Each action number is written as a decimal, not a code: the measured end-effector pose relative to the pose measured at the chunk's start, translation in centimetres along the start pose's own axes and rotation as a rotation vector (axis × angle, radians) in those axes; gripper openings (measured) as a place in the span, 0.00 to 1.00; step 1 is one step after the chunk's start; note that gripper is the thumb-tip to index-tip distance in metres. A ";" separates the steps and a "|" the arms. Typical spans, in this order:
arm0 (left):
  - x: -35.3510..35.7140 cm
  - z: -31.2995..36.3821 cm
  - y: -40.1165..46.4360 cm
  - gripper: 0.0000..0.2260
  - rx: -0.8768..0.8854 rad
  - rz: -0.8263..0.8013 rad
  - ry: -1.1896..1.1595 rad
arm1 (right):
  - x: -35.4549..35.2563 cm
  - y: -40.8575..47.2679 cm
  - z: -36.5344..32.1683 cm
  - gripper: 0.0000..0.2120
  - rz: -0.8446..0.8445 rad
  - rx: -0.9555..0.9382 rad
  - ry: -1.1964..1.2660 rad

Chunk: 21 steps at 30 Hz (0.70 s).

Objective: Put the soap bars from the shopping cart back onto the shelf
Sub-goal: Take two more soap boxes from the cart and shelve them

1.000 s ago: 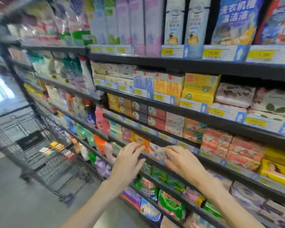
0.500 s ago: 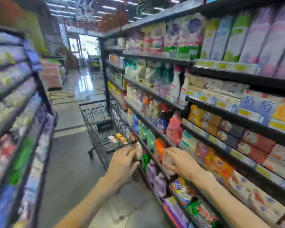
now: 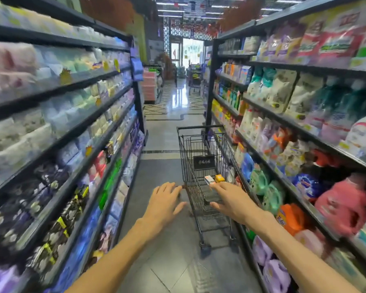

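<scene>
A black wire shopping cart (image 3: 185,149) stands in the aisle ahead, close against the right-hand shelving. Inside its basket lie soap bars: a white and red box (image 3: 208,179) and an orange box (image 3: 219,178). My left hand (image 3: 164,203) hovers open at the cart's near left corner, fingers spread, holding nothing. My right hand (image 3: 228,199) reaches over the cart's near end, open, its fingertips just short of the white and red box. The soap shelf I faced earlier is out of view.
Shelving lines both sides of a narrow tiled aisle. The right shelves (image 3: 283,121) hold detergent bags and bottles; the left shelves (image 3: 72,132) hold blurred packs. Open floor (image 3: 167,140) runs past the cart's left side toward the shop entrance.
My view has swung left from the soap shelf to look down the aisle. Both hands left the shelf and came over to the near end of the cart.
</scene>
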<state>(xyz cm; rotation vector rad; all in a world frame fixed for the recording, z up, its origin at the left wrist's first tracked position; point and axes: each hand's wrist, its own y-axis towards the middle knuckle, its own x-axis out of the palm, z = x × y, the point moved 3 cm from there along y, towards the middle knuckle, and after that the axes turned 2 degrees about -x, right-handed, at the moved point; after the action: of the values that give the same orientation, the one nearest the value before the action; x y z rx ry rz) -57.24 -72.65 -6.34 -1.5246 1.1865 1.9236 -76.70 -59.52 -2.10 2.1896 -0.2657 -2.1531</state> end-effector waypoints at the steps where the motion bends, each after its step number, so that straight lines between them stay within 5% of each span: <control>1: 0.7 -1.3 1.0 0.24 -0.019 -0.014 0.006 | 0.7 2.0 0.4 0.31 -0.005 -0.002 0.021; 8: 4.6 -9.3 11.0 0.32 -0.145 -0.067 0.011 | 3.4 16.5 4.8 0.31 -0.030 -0.080 0.042; 21: 11.8 -23.2 29.8 0.27 -0.226 -0.075 0.020 | 8.6 41.6 12.4 0.32 -0.060 -0.154 0.065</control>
<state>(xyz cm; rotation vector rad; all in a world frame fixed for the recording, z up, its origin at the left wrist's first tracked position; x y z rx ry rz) -69.86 -110.10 -7.44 -1.6791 0.9307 2.0527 -92.35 -100.88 -4.13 2.2025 -0.0298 -2.0512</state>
